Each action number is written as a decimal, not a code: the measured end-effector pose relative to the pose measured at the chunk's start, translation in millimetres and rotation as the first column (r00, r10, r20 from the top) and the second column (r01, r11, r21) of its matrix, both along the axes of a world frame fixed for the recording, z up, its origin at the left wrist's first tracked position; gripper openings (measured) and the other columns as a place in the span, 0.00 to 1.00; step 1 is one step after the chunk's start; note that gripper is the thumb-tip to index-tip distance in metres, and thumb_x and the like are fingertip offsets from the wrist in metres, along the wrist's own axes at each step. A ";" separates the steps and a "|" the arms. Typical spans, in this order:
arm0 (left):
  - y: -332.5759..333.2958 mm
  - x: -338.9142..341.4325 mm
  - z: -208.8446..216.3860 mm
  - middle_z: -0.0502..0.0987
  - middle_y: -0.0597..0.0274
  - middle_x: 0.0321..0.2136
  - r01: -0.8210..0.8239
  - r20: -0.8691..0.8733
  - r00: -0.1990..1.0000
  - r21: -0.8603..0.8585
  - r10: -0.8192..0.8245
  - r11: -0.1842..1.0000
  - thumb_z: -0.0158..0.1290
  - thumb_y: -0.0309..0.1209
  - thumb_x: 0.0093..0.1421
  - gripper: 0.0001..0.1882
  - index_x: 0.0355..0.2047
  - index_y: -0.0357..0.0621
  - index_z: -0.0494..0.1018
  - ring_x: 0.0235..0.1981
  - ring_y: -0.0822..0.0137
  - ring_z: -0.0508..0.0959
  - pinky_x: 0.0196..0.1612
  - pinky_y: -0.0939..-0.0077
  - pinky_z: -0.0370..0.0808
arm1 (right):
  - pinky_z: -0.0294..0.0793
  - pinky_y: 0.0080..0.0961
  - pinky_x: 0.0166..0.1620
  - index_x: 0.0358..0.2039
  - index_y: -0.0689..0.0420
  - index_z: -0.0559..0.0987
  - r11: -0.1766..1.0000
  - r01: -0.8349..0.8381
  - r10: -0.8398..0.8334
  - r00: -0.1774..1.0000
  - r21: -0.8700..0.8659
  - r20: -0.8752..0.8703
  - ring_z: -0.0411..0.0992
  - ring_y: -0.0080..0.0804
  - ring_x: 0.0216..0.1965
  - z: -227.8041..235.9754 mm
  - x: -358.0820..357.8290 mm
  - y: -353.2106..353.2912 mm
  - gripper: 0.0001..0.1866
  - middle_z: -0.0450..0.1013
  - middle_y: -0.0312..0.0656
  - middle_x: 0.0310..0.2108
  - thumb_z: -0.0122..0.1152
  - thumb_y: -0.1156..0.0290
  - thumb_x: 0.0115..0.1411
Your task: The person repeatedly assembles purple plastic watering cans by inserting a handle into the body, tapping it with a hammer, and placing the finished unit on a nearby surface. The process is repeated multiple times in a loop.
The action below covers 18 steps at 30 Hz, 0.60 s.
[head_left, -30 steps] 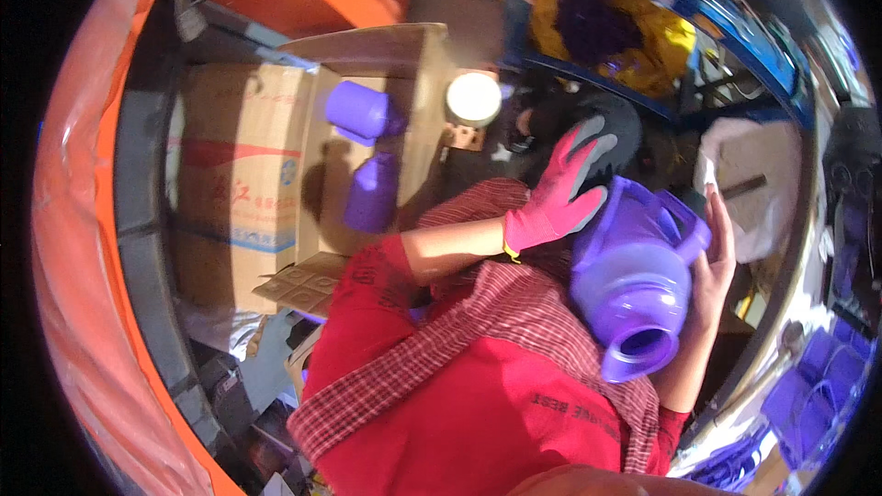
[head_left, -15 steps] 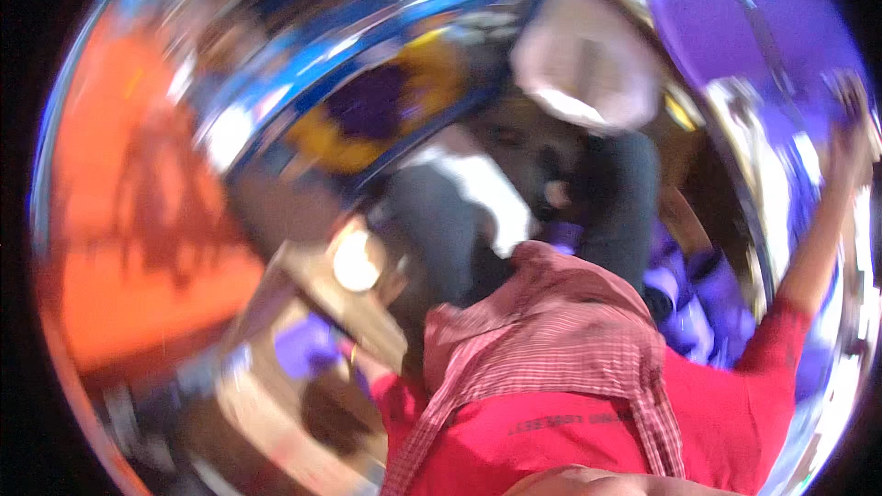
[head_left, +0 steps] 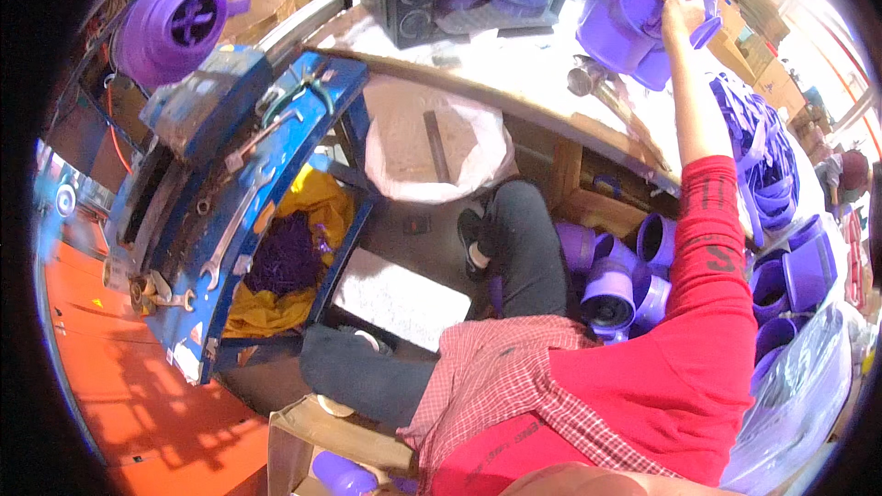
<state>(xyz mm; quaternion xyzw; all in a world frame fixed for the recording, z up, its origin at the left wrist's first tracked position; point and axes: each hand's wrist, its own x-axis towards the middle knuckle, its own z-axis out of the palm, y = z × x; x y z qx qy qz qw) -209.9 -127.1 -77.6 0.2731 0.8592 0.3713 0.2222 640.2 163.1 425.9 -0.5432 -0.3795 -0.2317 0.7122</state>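
Note:
At the far right of the workbench, my right hand (head_left: 678, 9) reaches out with its fingers bent over the edge of a purple plastic tub-like part (head_left: 617, 18). Other purple plastic surfaces crowd around it, and I cannot make out where one piece ends and another begins. A metal cylinder (head_left: 582, 79) lies on the bench close by this part. My left hand is out of view. By my left side, a cardboard box (head_left: 287, 445) holds a smooth purple plastic piece (head_left: 344, 475).
To the left stands a blue machine (head_left: 276, 161) with wrenches (head_left: 241, 220) on it and a yellow bag (head_left: 326, 197) of purple scraps below. A white-lined bin (head_left: 501, 161) sits under the bench (head_left: 514, 96). Several purple cups (head_left: 608, 289) are heaped by my legs. A black control box (head_left: 390, 0) stands behind.
My view has swung toward the right and steadied from a blur. My left hand, earlier by the purple piece in the cardboard box, has gone out of sight. My right arm stays stretched out.

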 end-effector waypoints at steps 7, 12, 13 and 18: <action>0.9 61.3 162.8 0.77 0.51 0.49 0.103 -0.206 0.977 0.187 -0.063 0.977 0.57 0.43 0.58 0.33 0.61 0.43 0.66 0.48 0.47 0.76 0.53 0.50 0.71 | 0.77 0.36 0.43 0.37 0.64 0.76 0.918 0.251 -0.268 0.963 -0.306 -0.014 0.80 0.47 0.34 -47.6 25.8 67.6 0.20 0.81 0.46 0.27 0.68 0.60 0.55; -33.3 92.1 306.4 0.78 0.51 0.47 0.302 -0.413 0.901 0.378 -0.132 0.875 0.60 0.44 0.56 0.34 0.61 0.44 0.67 0.46 0.45 0.77 0.51 0.47 0.73 | 0.68 0.38 0.57 0.51 0.66 0.73 0.882 0.457 -0.409 0.866 -0.119 0.288 0.72 0.49 0.52 -68.7 -34.7 44.0 0.32 0.73 0.55 0.50 0.71 0.60 0.51; -38.8 99.5 337.2 0.79 0.51 0.47 0.374 -0.465 0.870 0.402 -0.165 0.836 0.60 0.45 0.56 0.34 0.61 0.44 0.67 0.46 0.45 0.77 0.51 0.47 0.73 | 0.66 0.39 0.59 0.54 0.66 0.72 0.850 0.519 -0.475 0.831 -0.094 0.290 0.69 0.50 0.56 -71.0 -66.2 29.7 0.34 0.69 0.56 0.55 0.72 0.60 0.50; -4.2 141.4 433.1 0.79 0.59 0.45 0.882 -0.869 0.099 -0.149 -0.485 0.447 0.58 0.38 0.56 0.23 0.52 0.51 0.73 0.46 0.54 0.77 0.53 0.51 0.72 | 0.68 0.41 0.56 0.55 0.61 0.70 0.094 -0.595 0.970 0.235 -0.798 -0.061 0.65 0.52 0.57 -104.6 -287.7 -74.8 0.39 0.66 0.54 0.56 0.71 0.49 0.49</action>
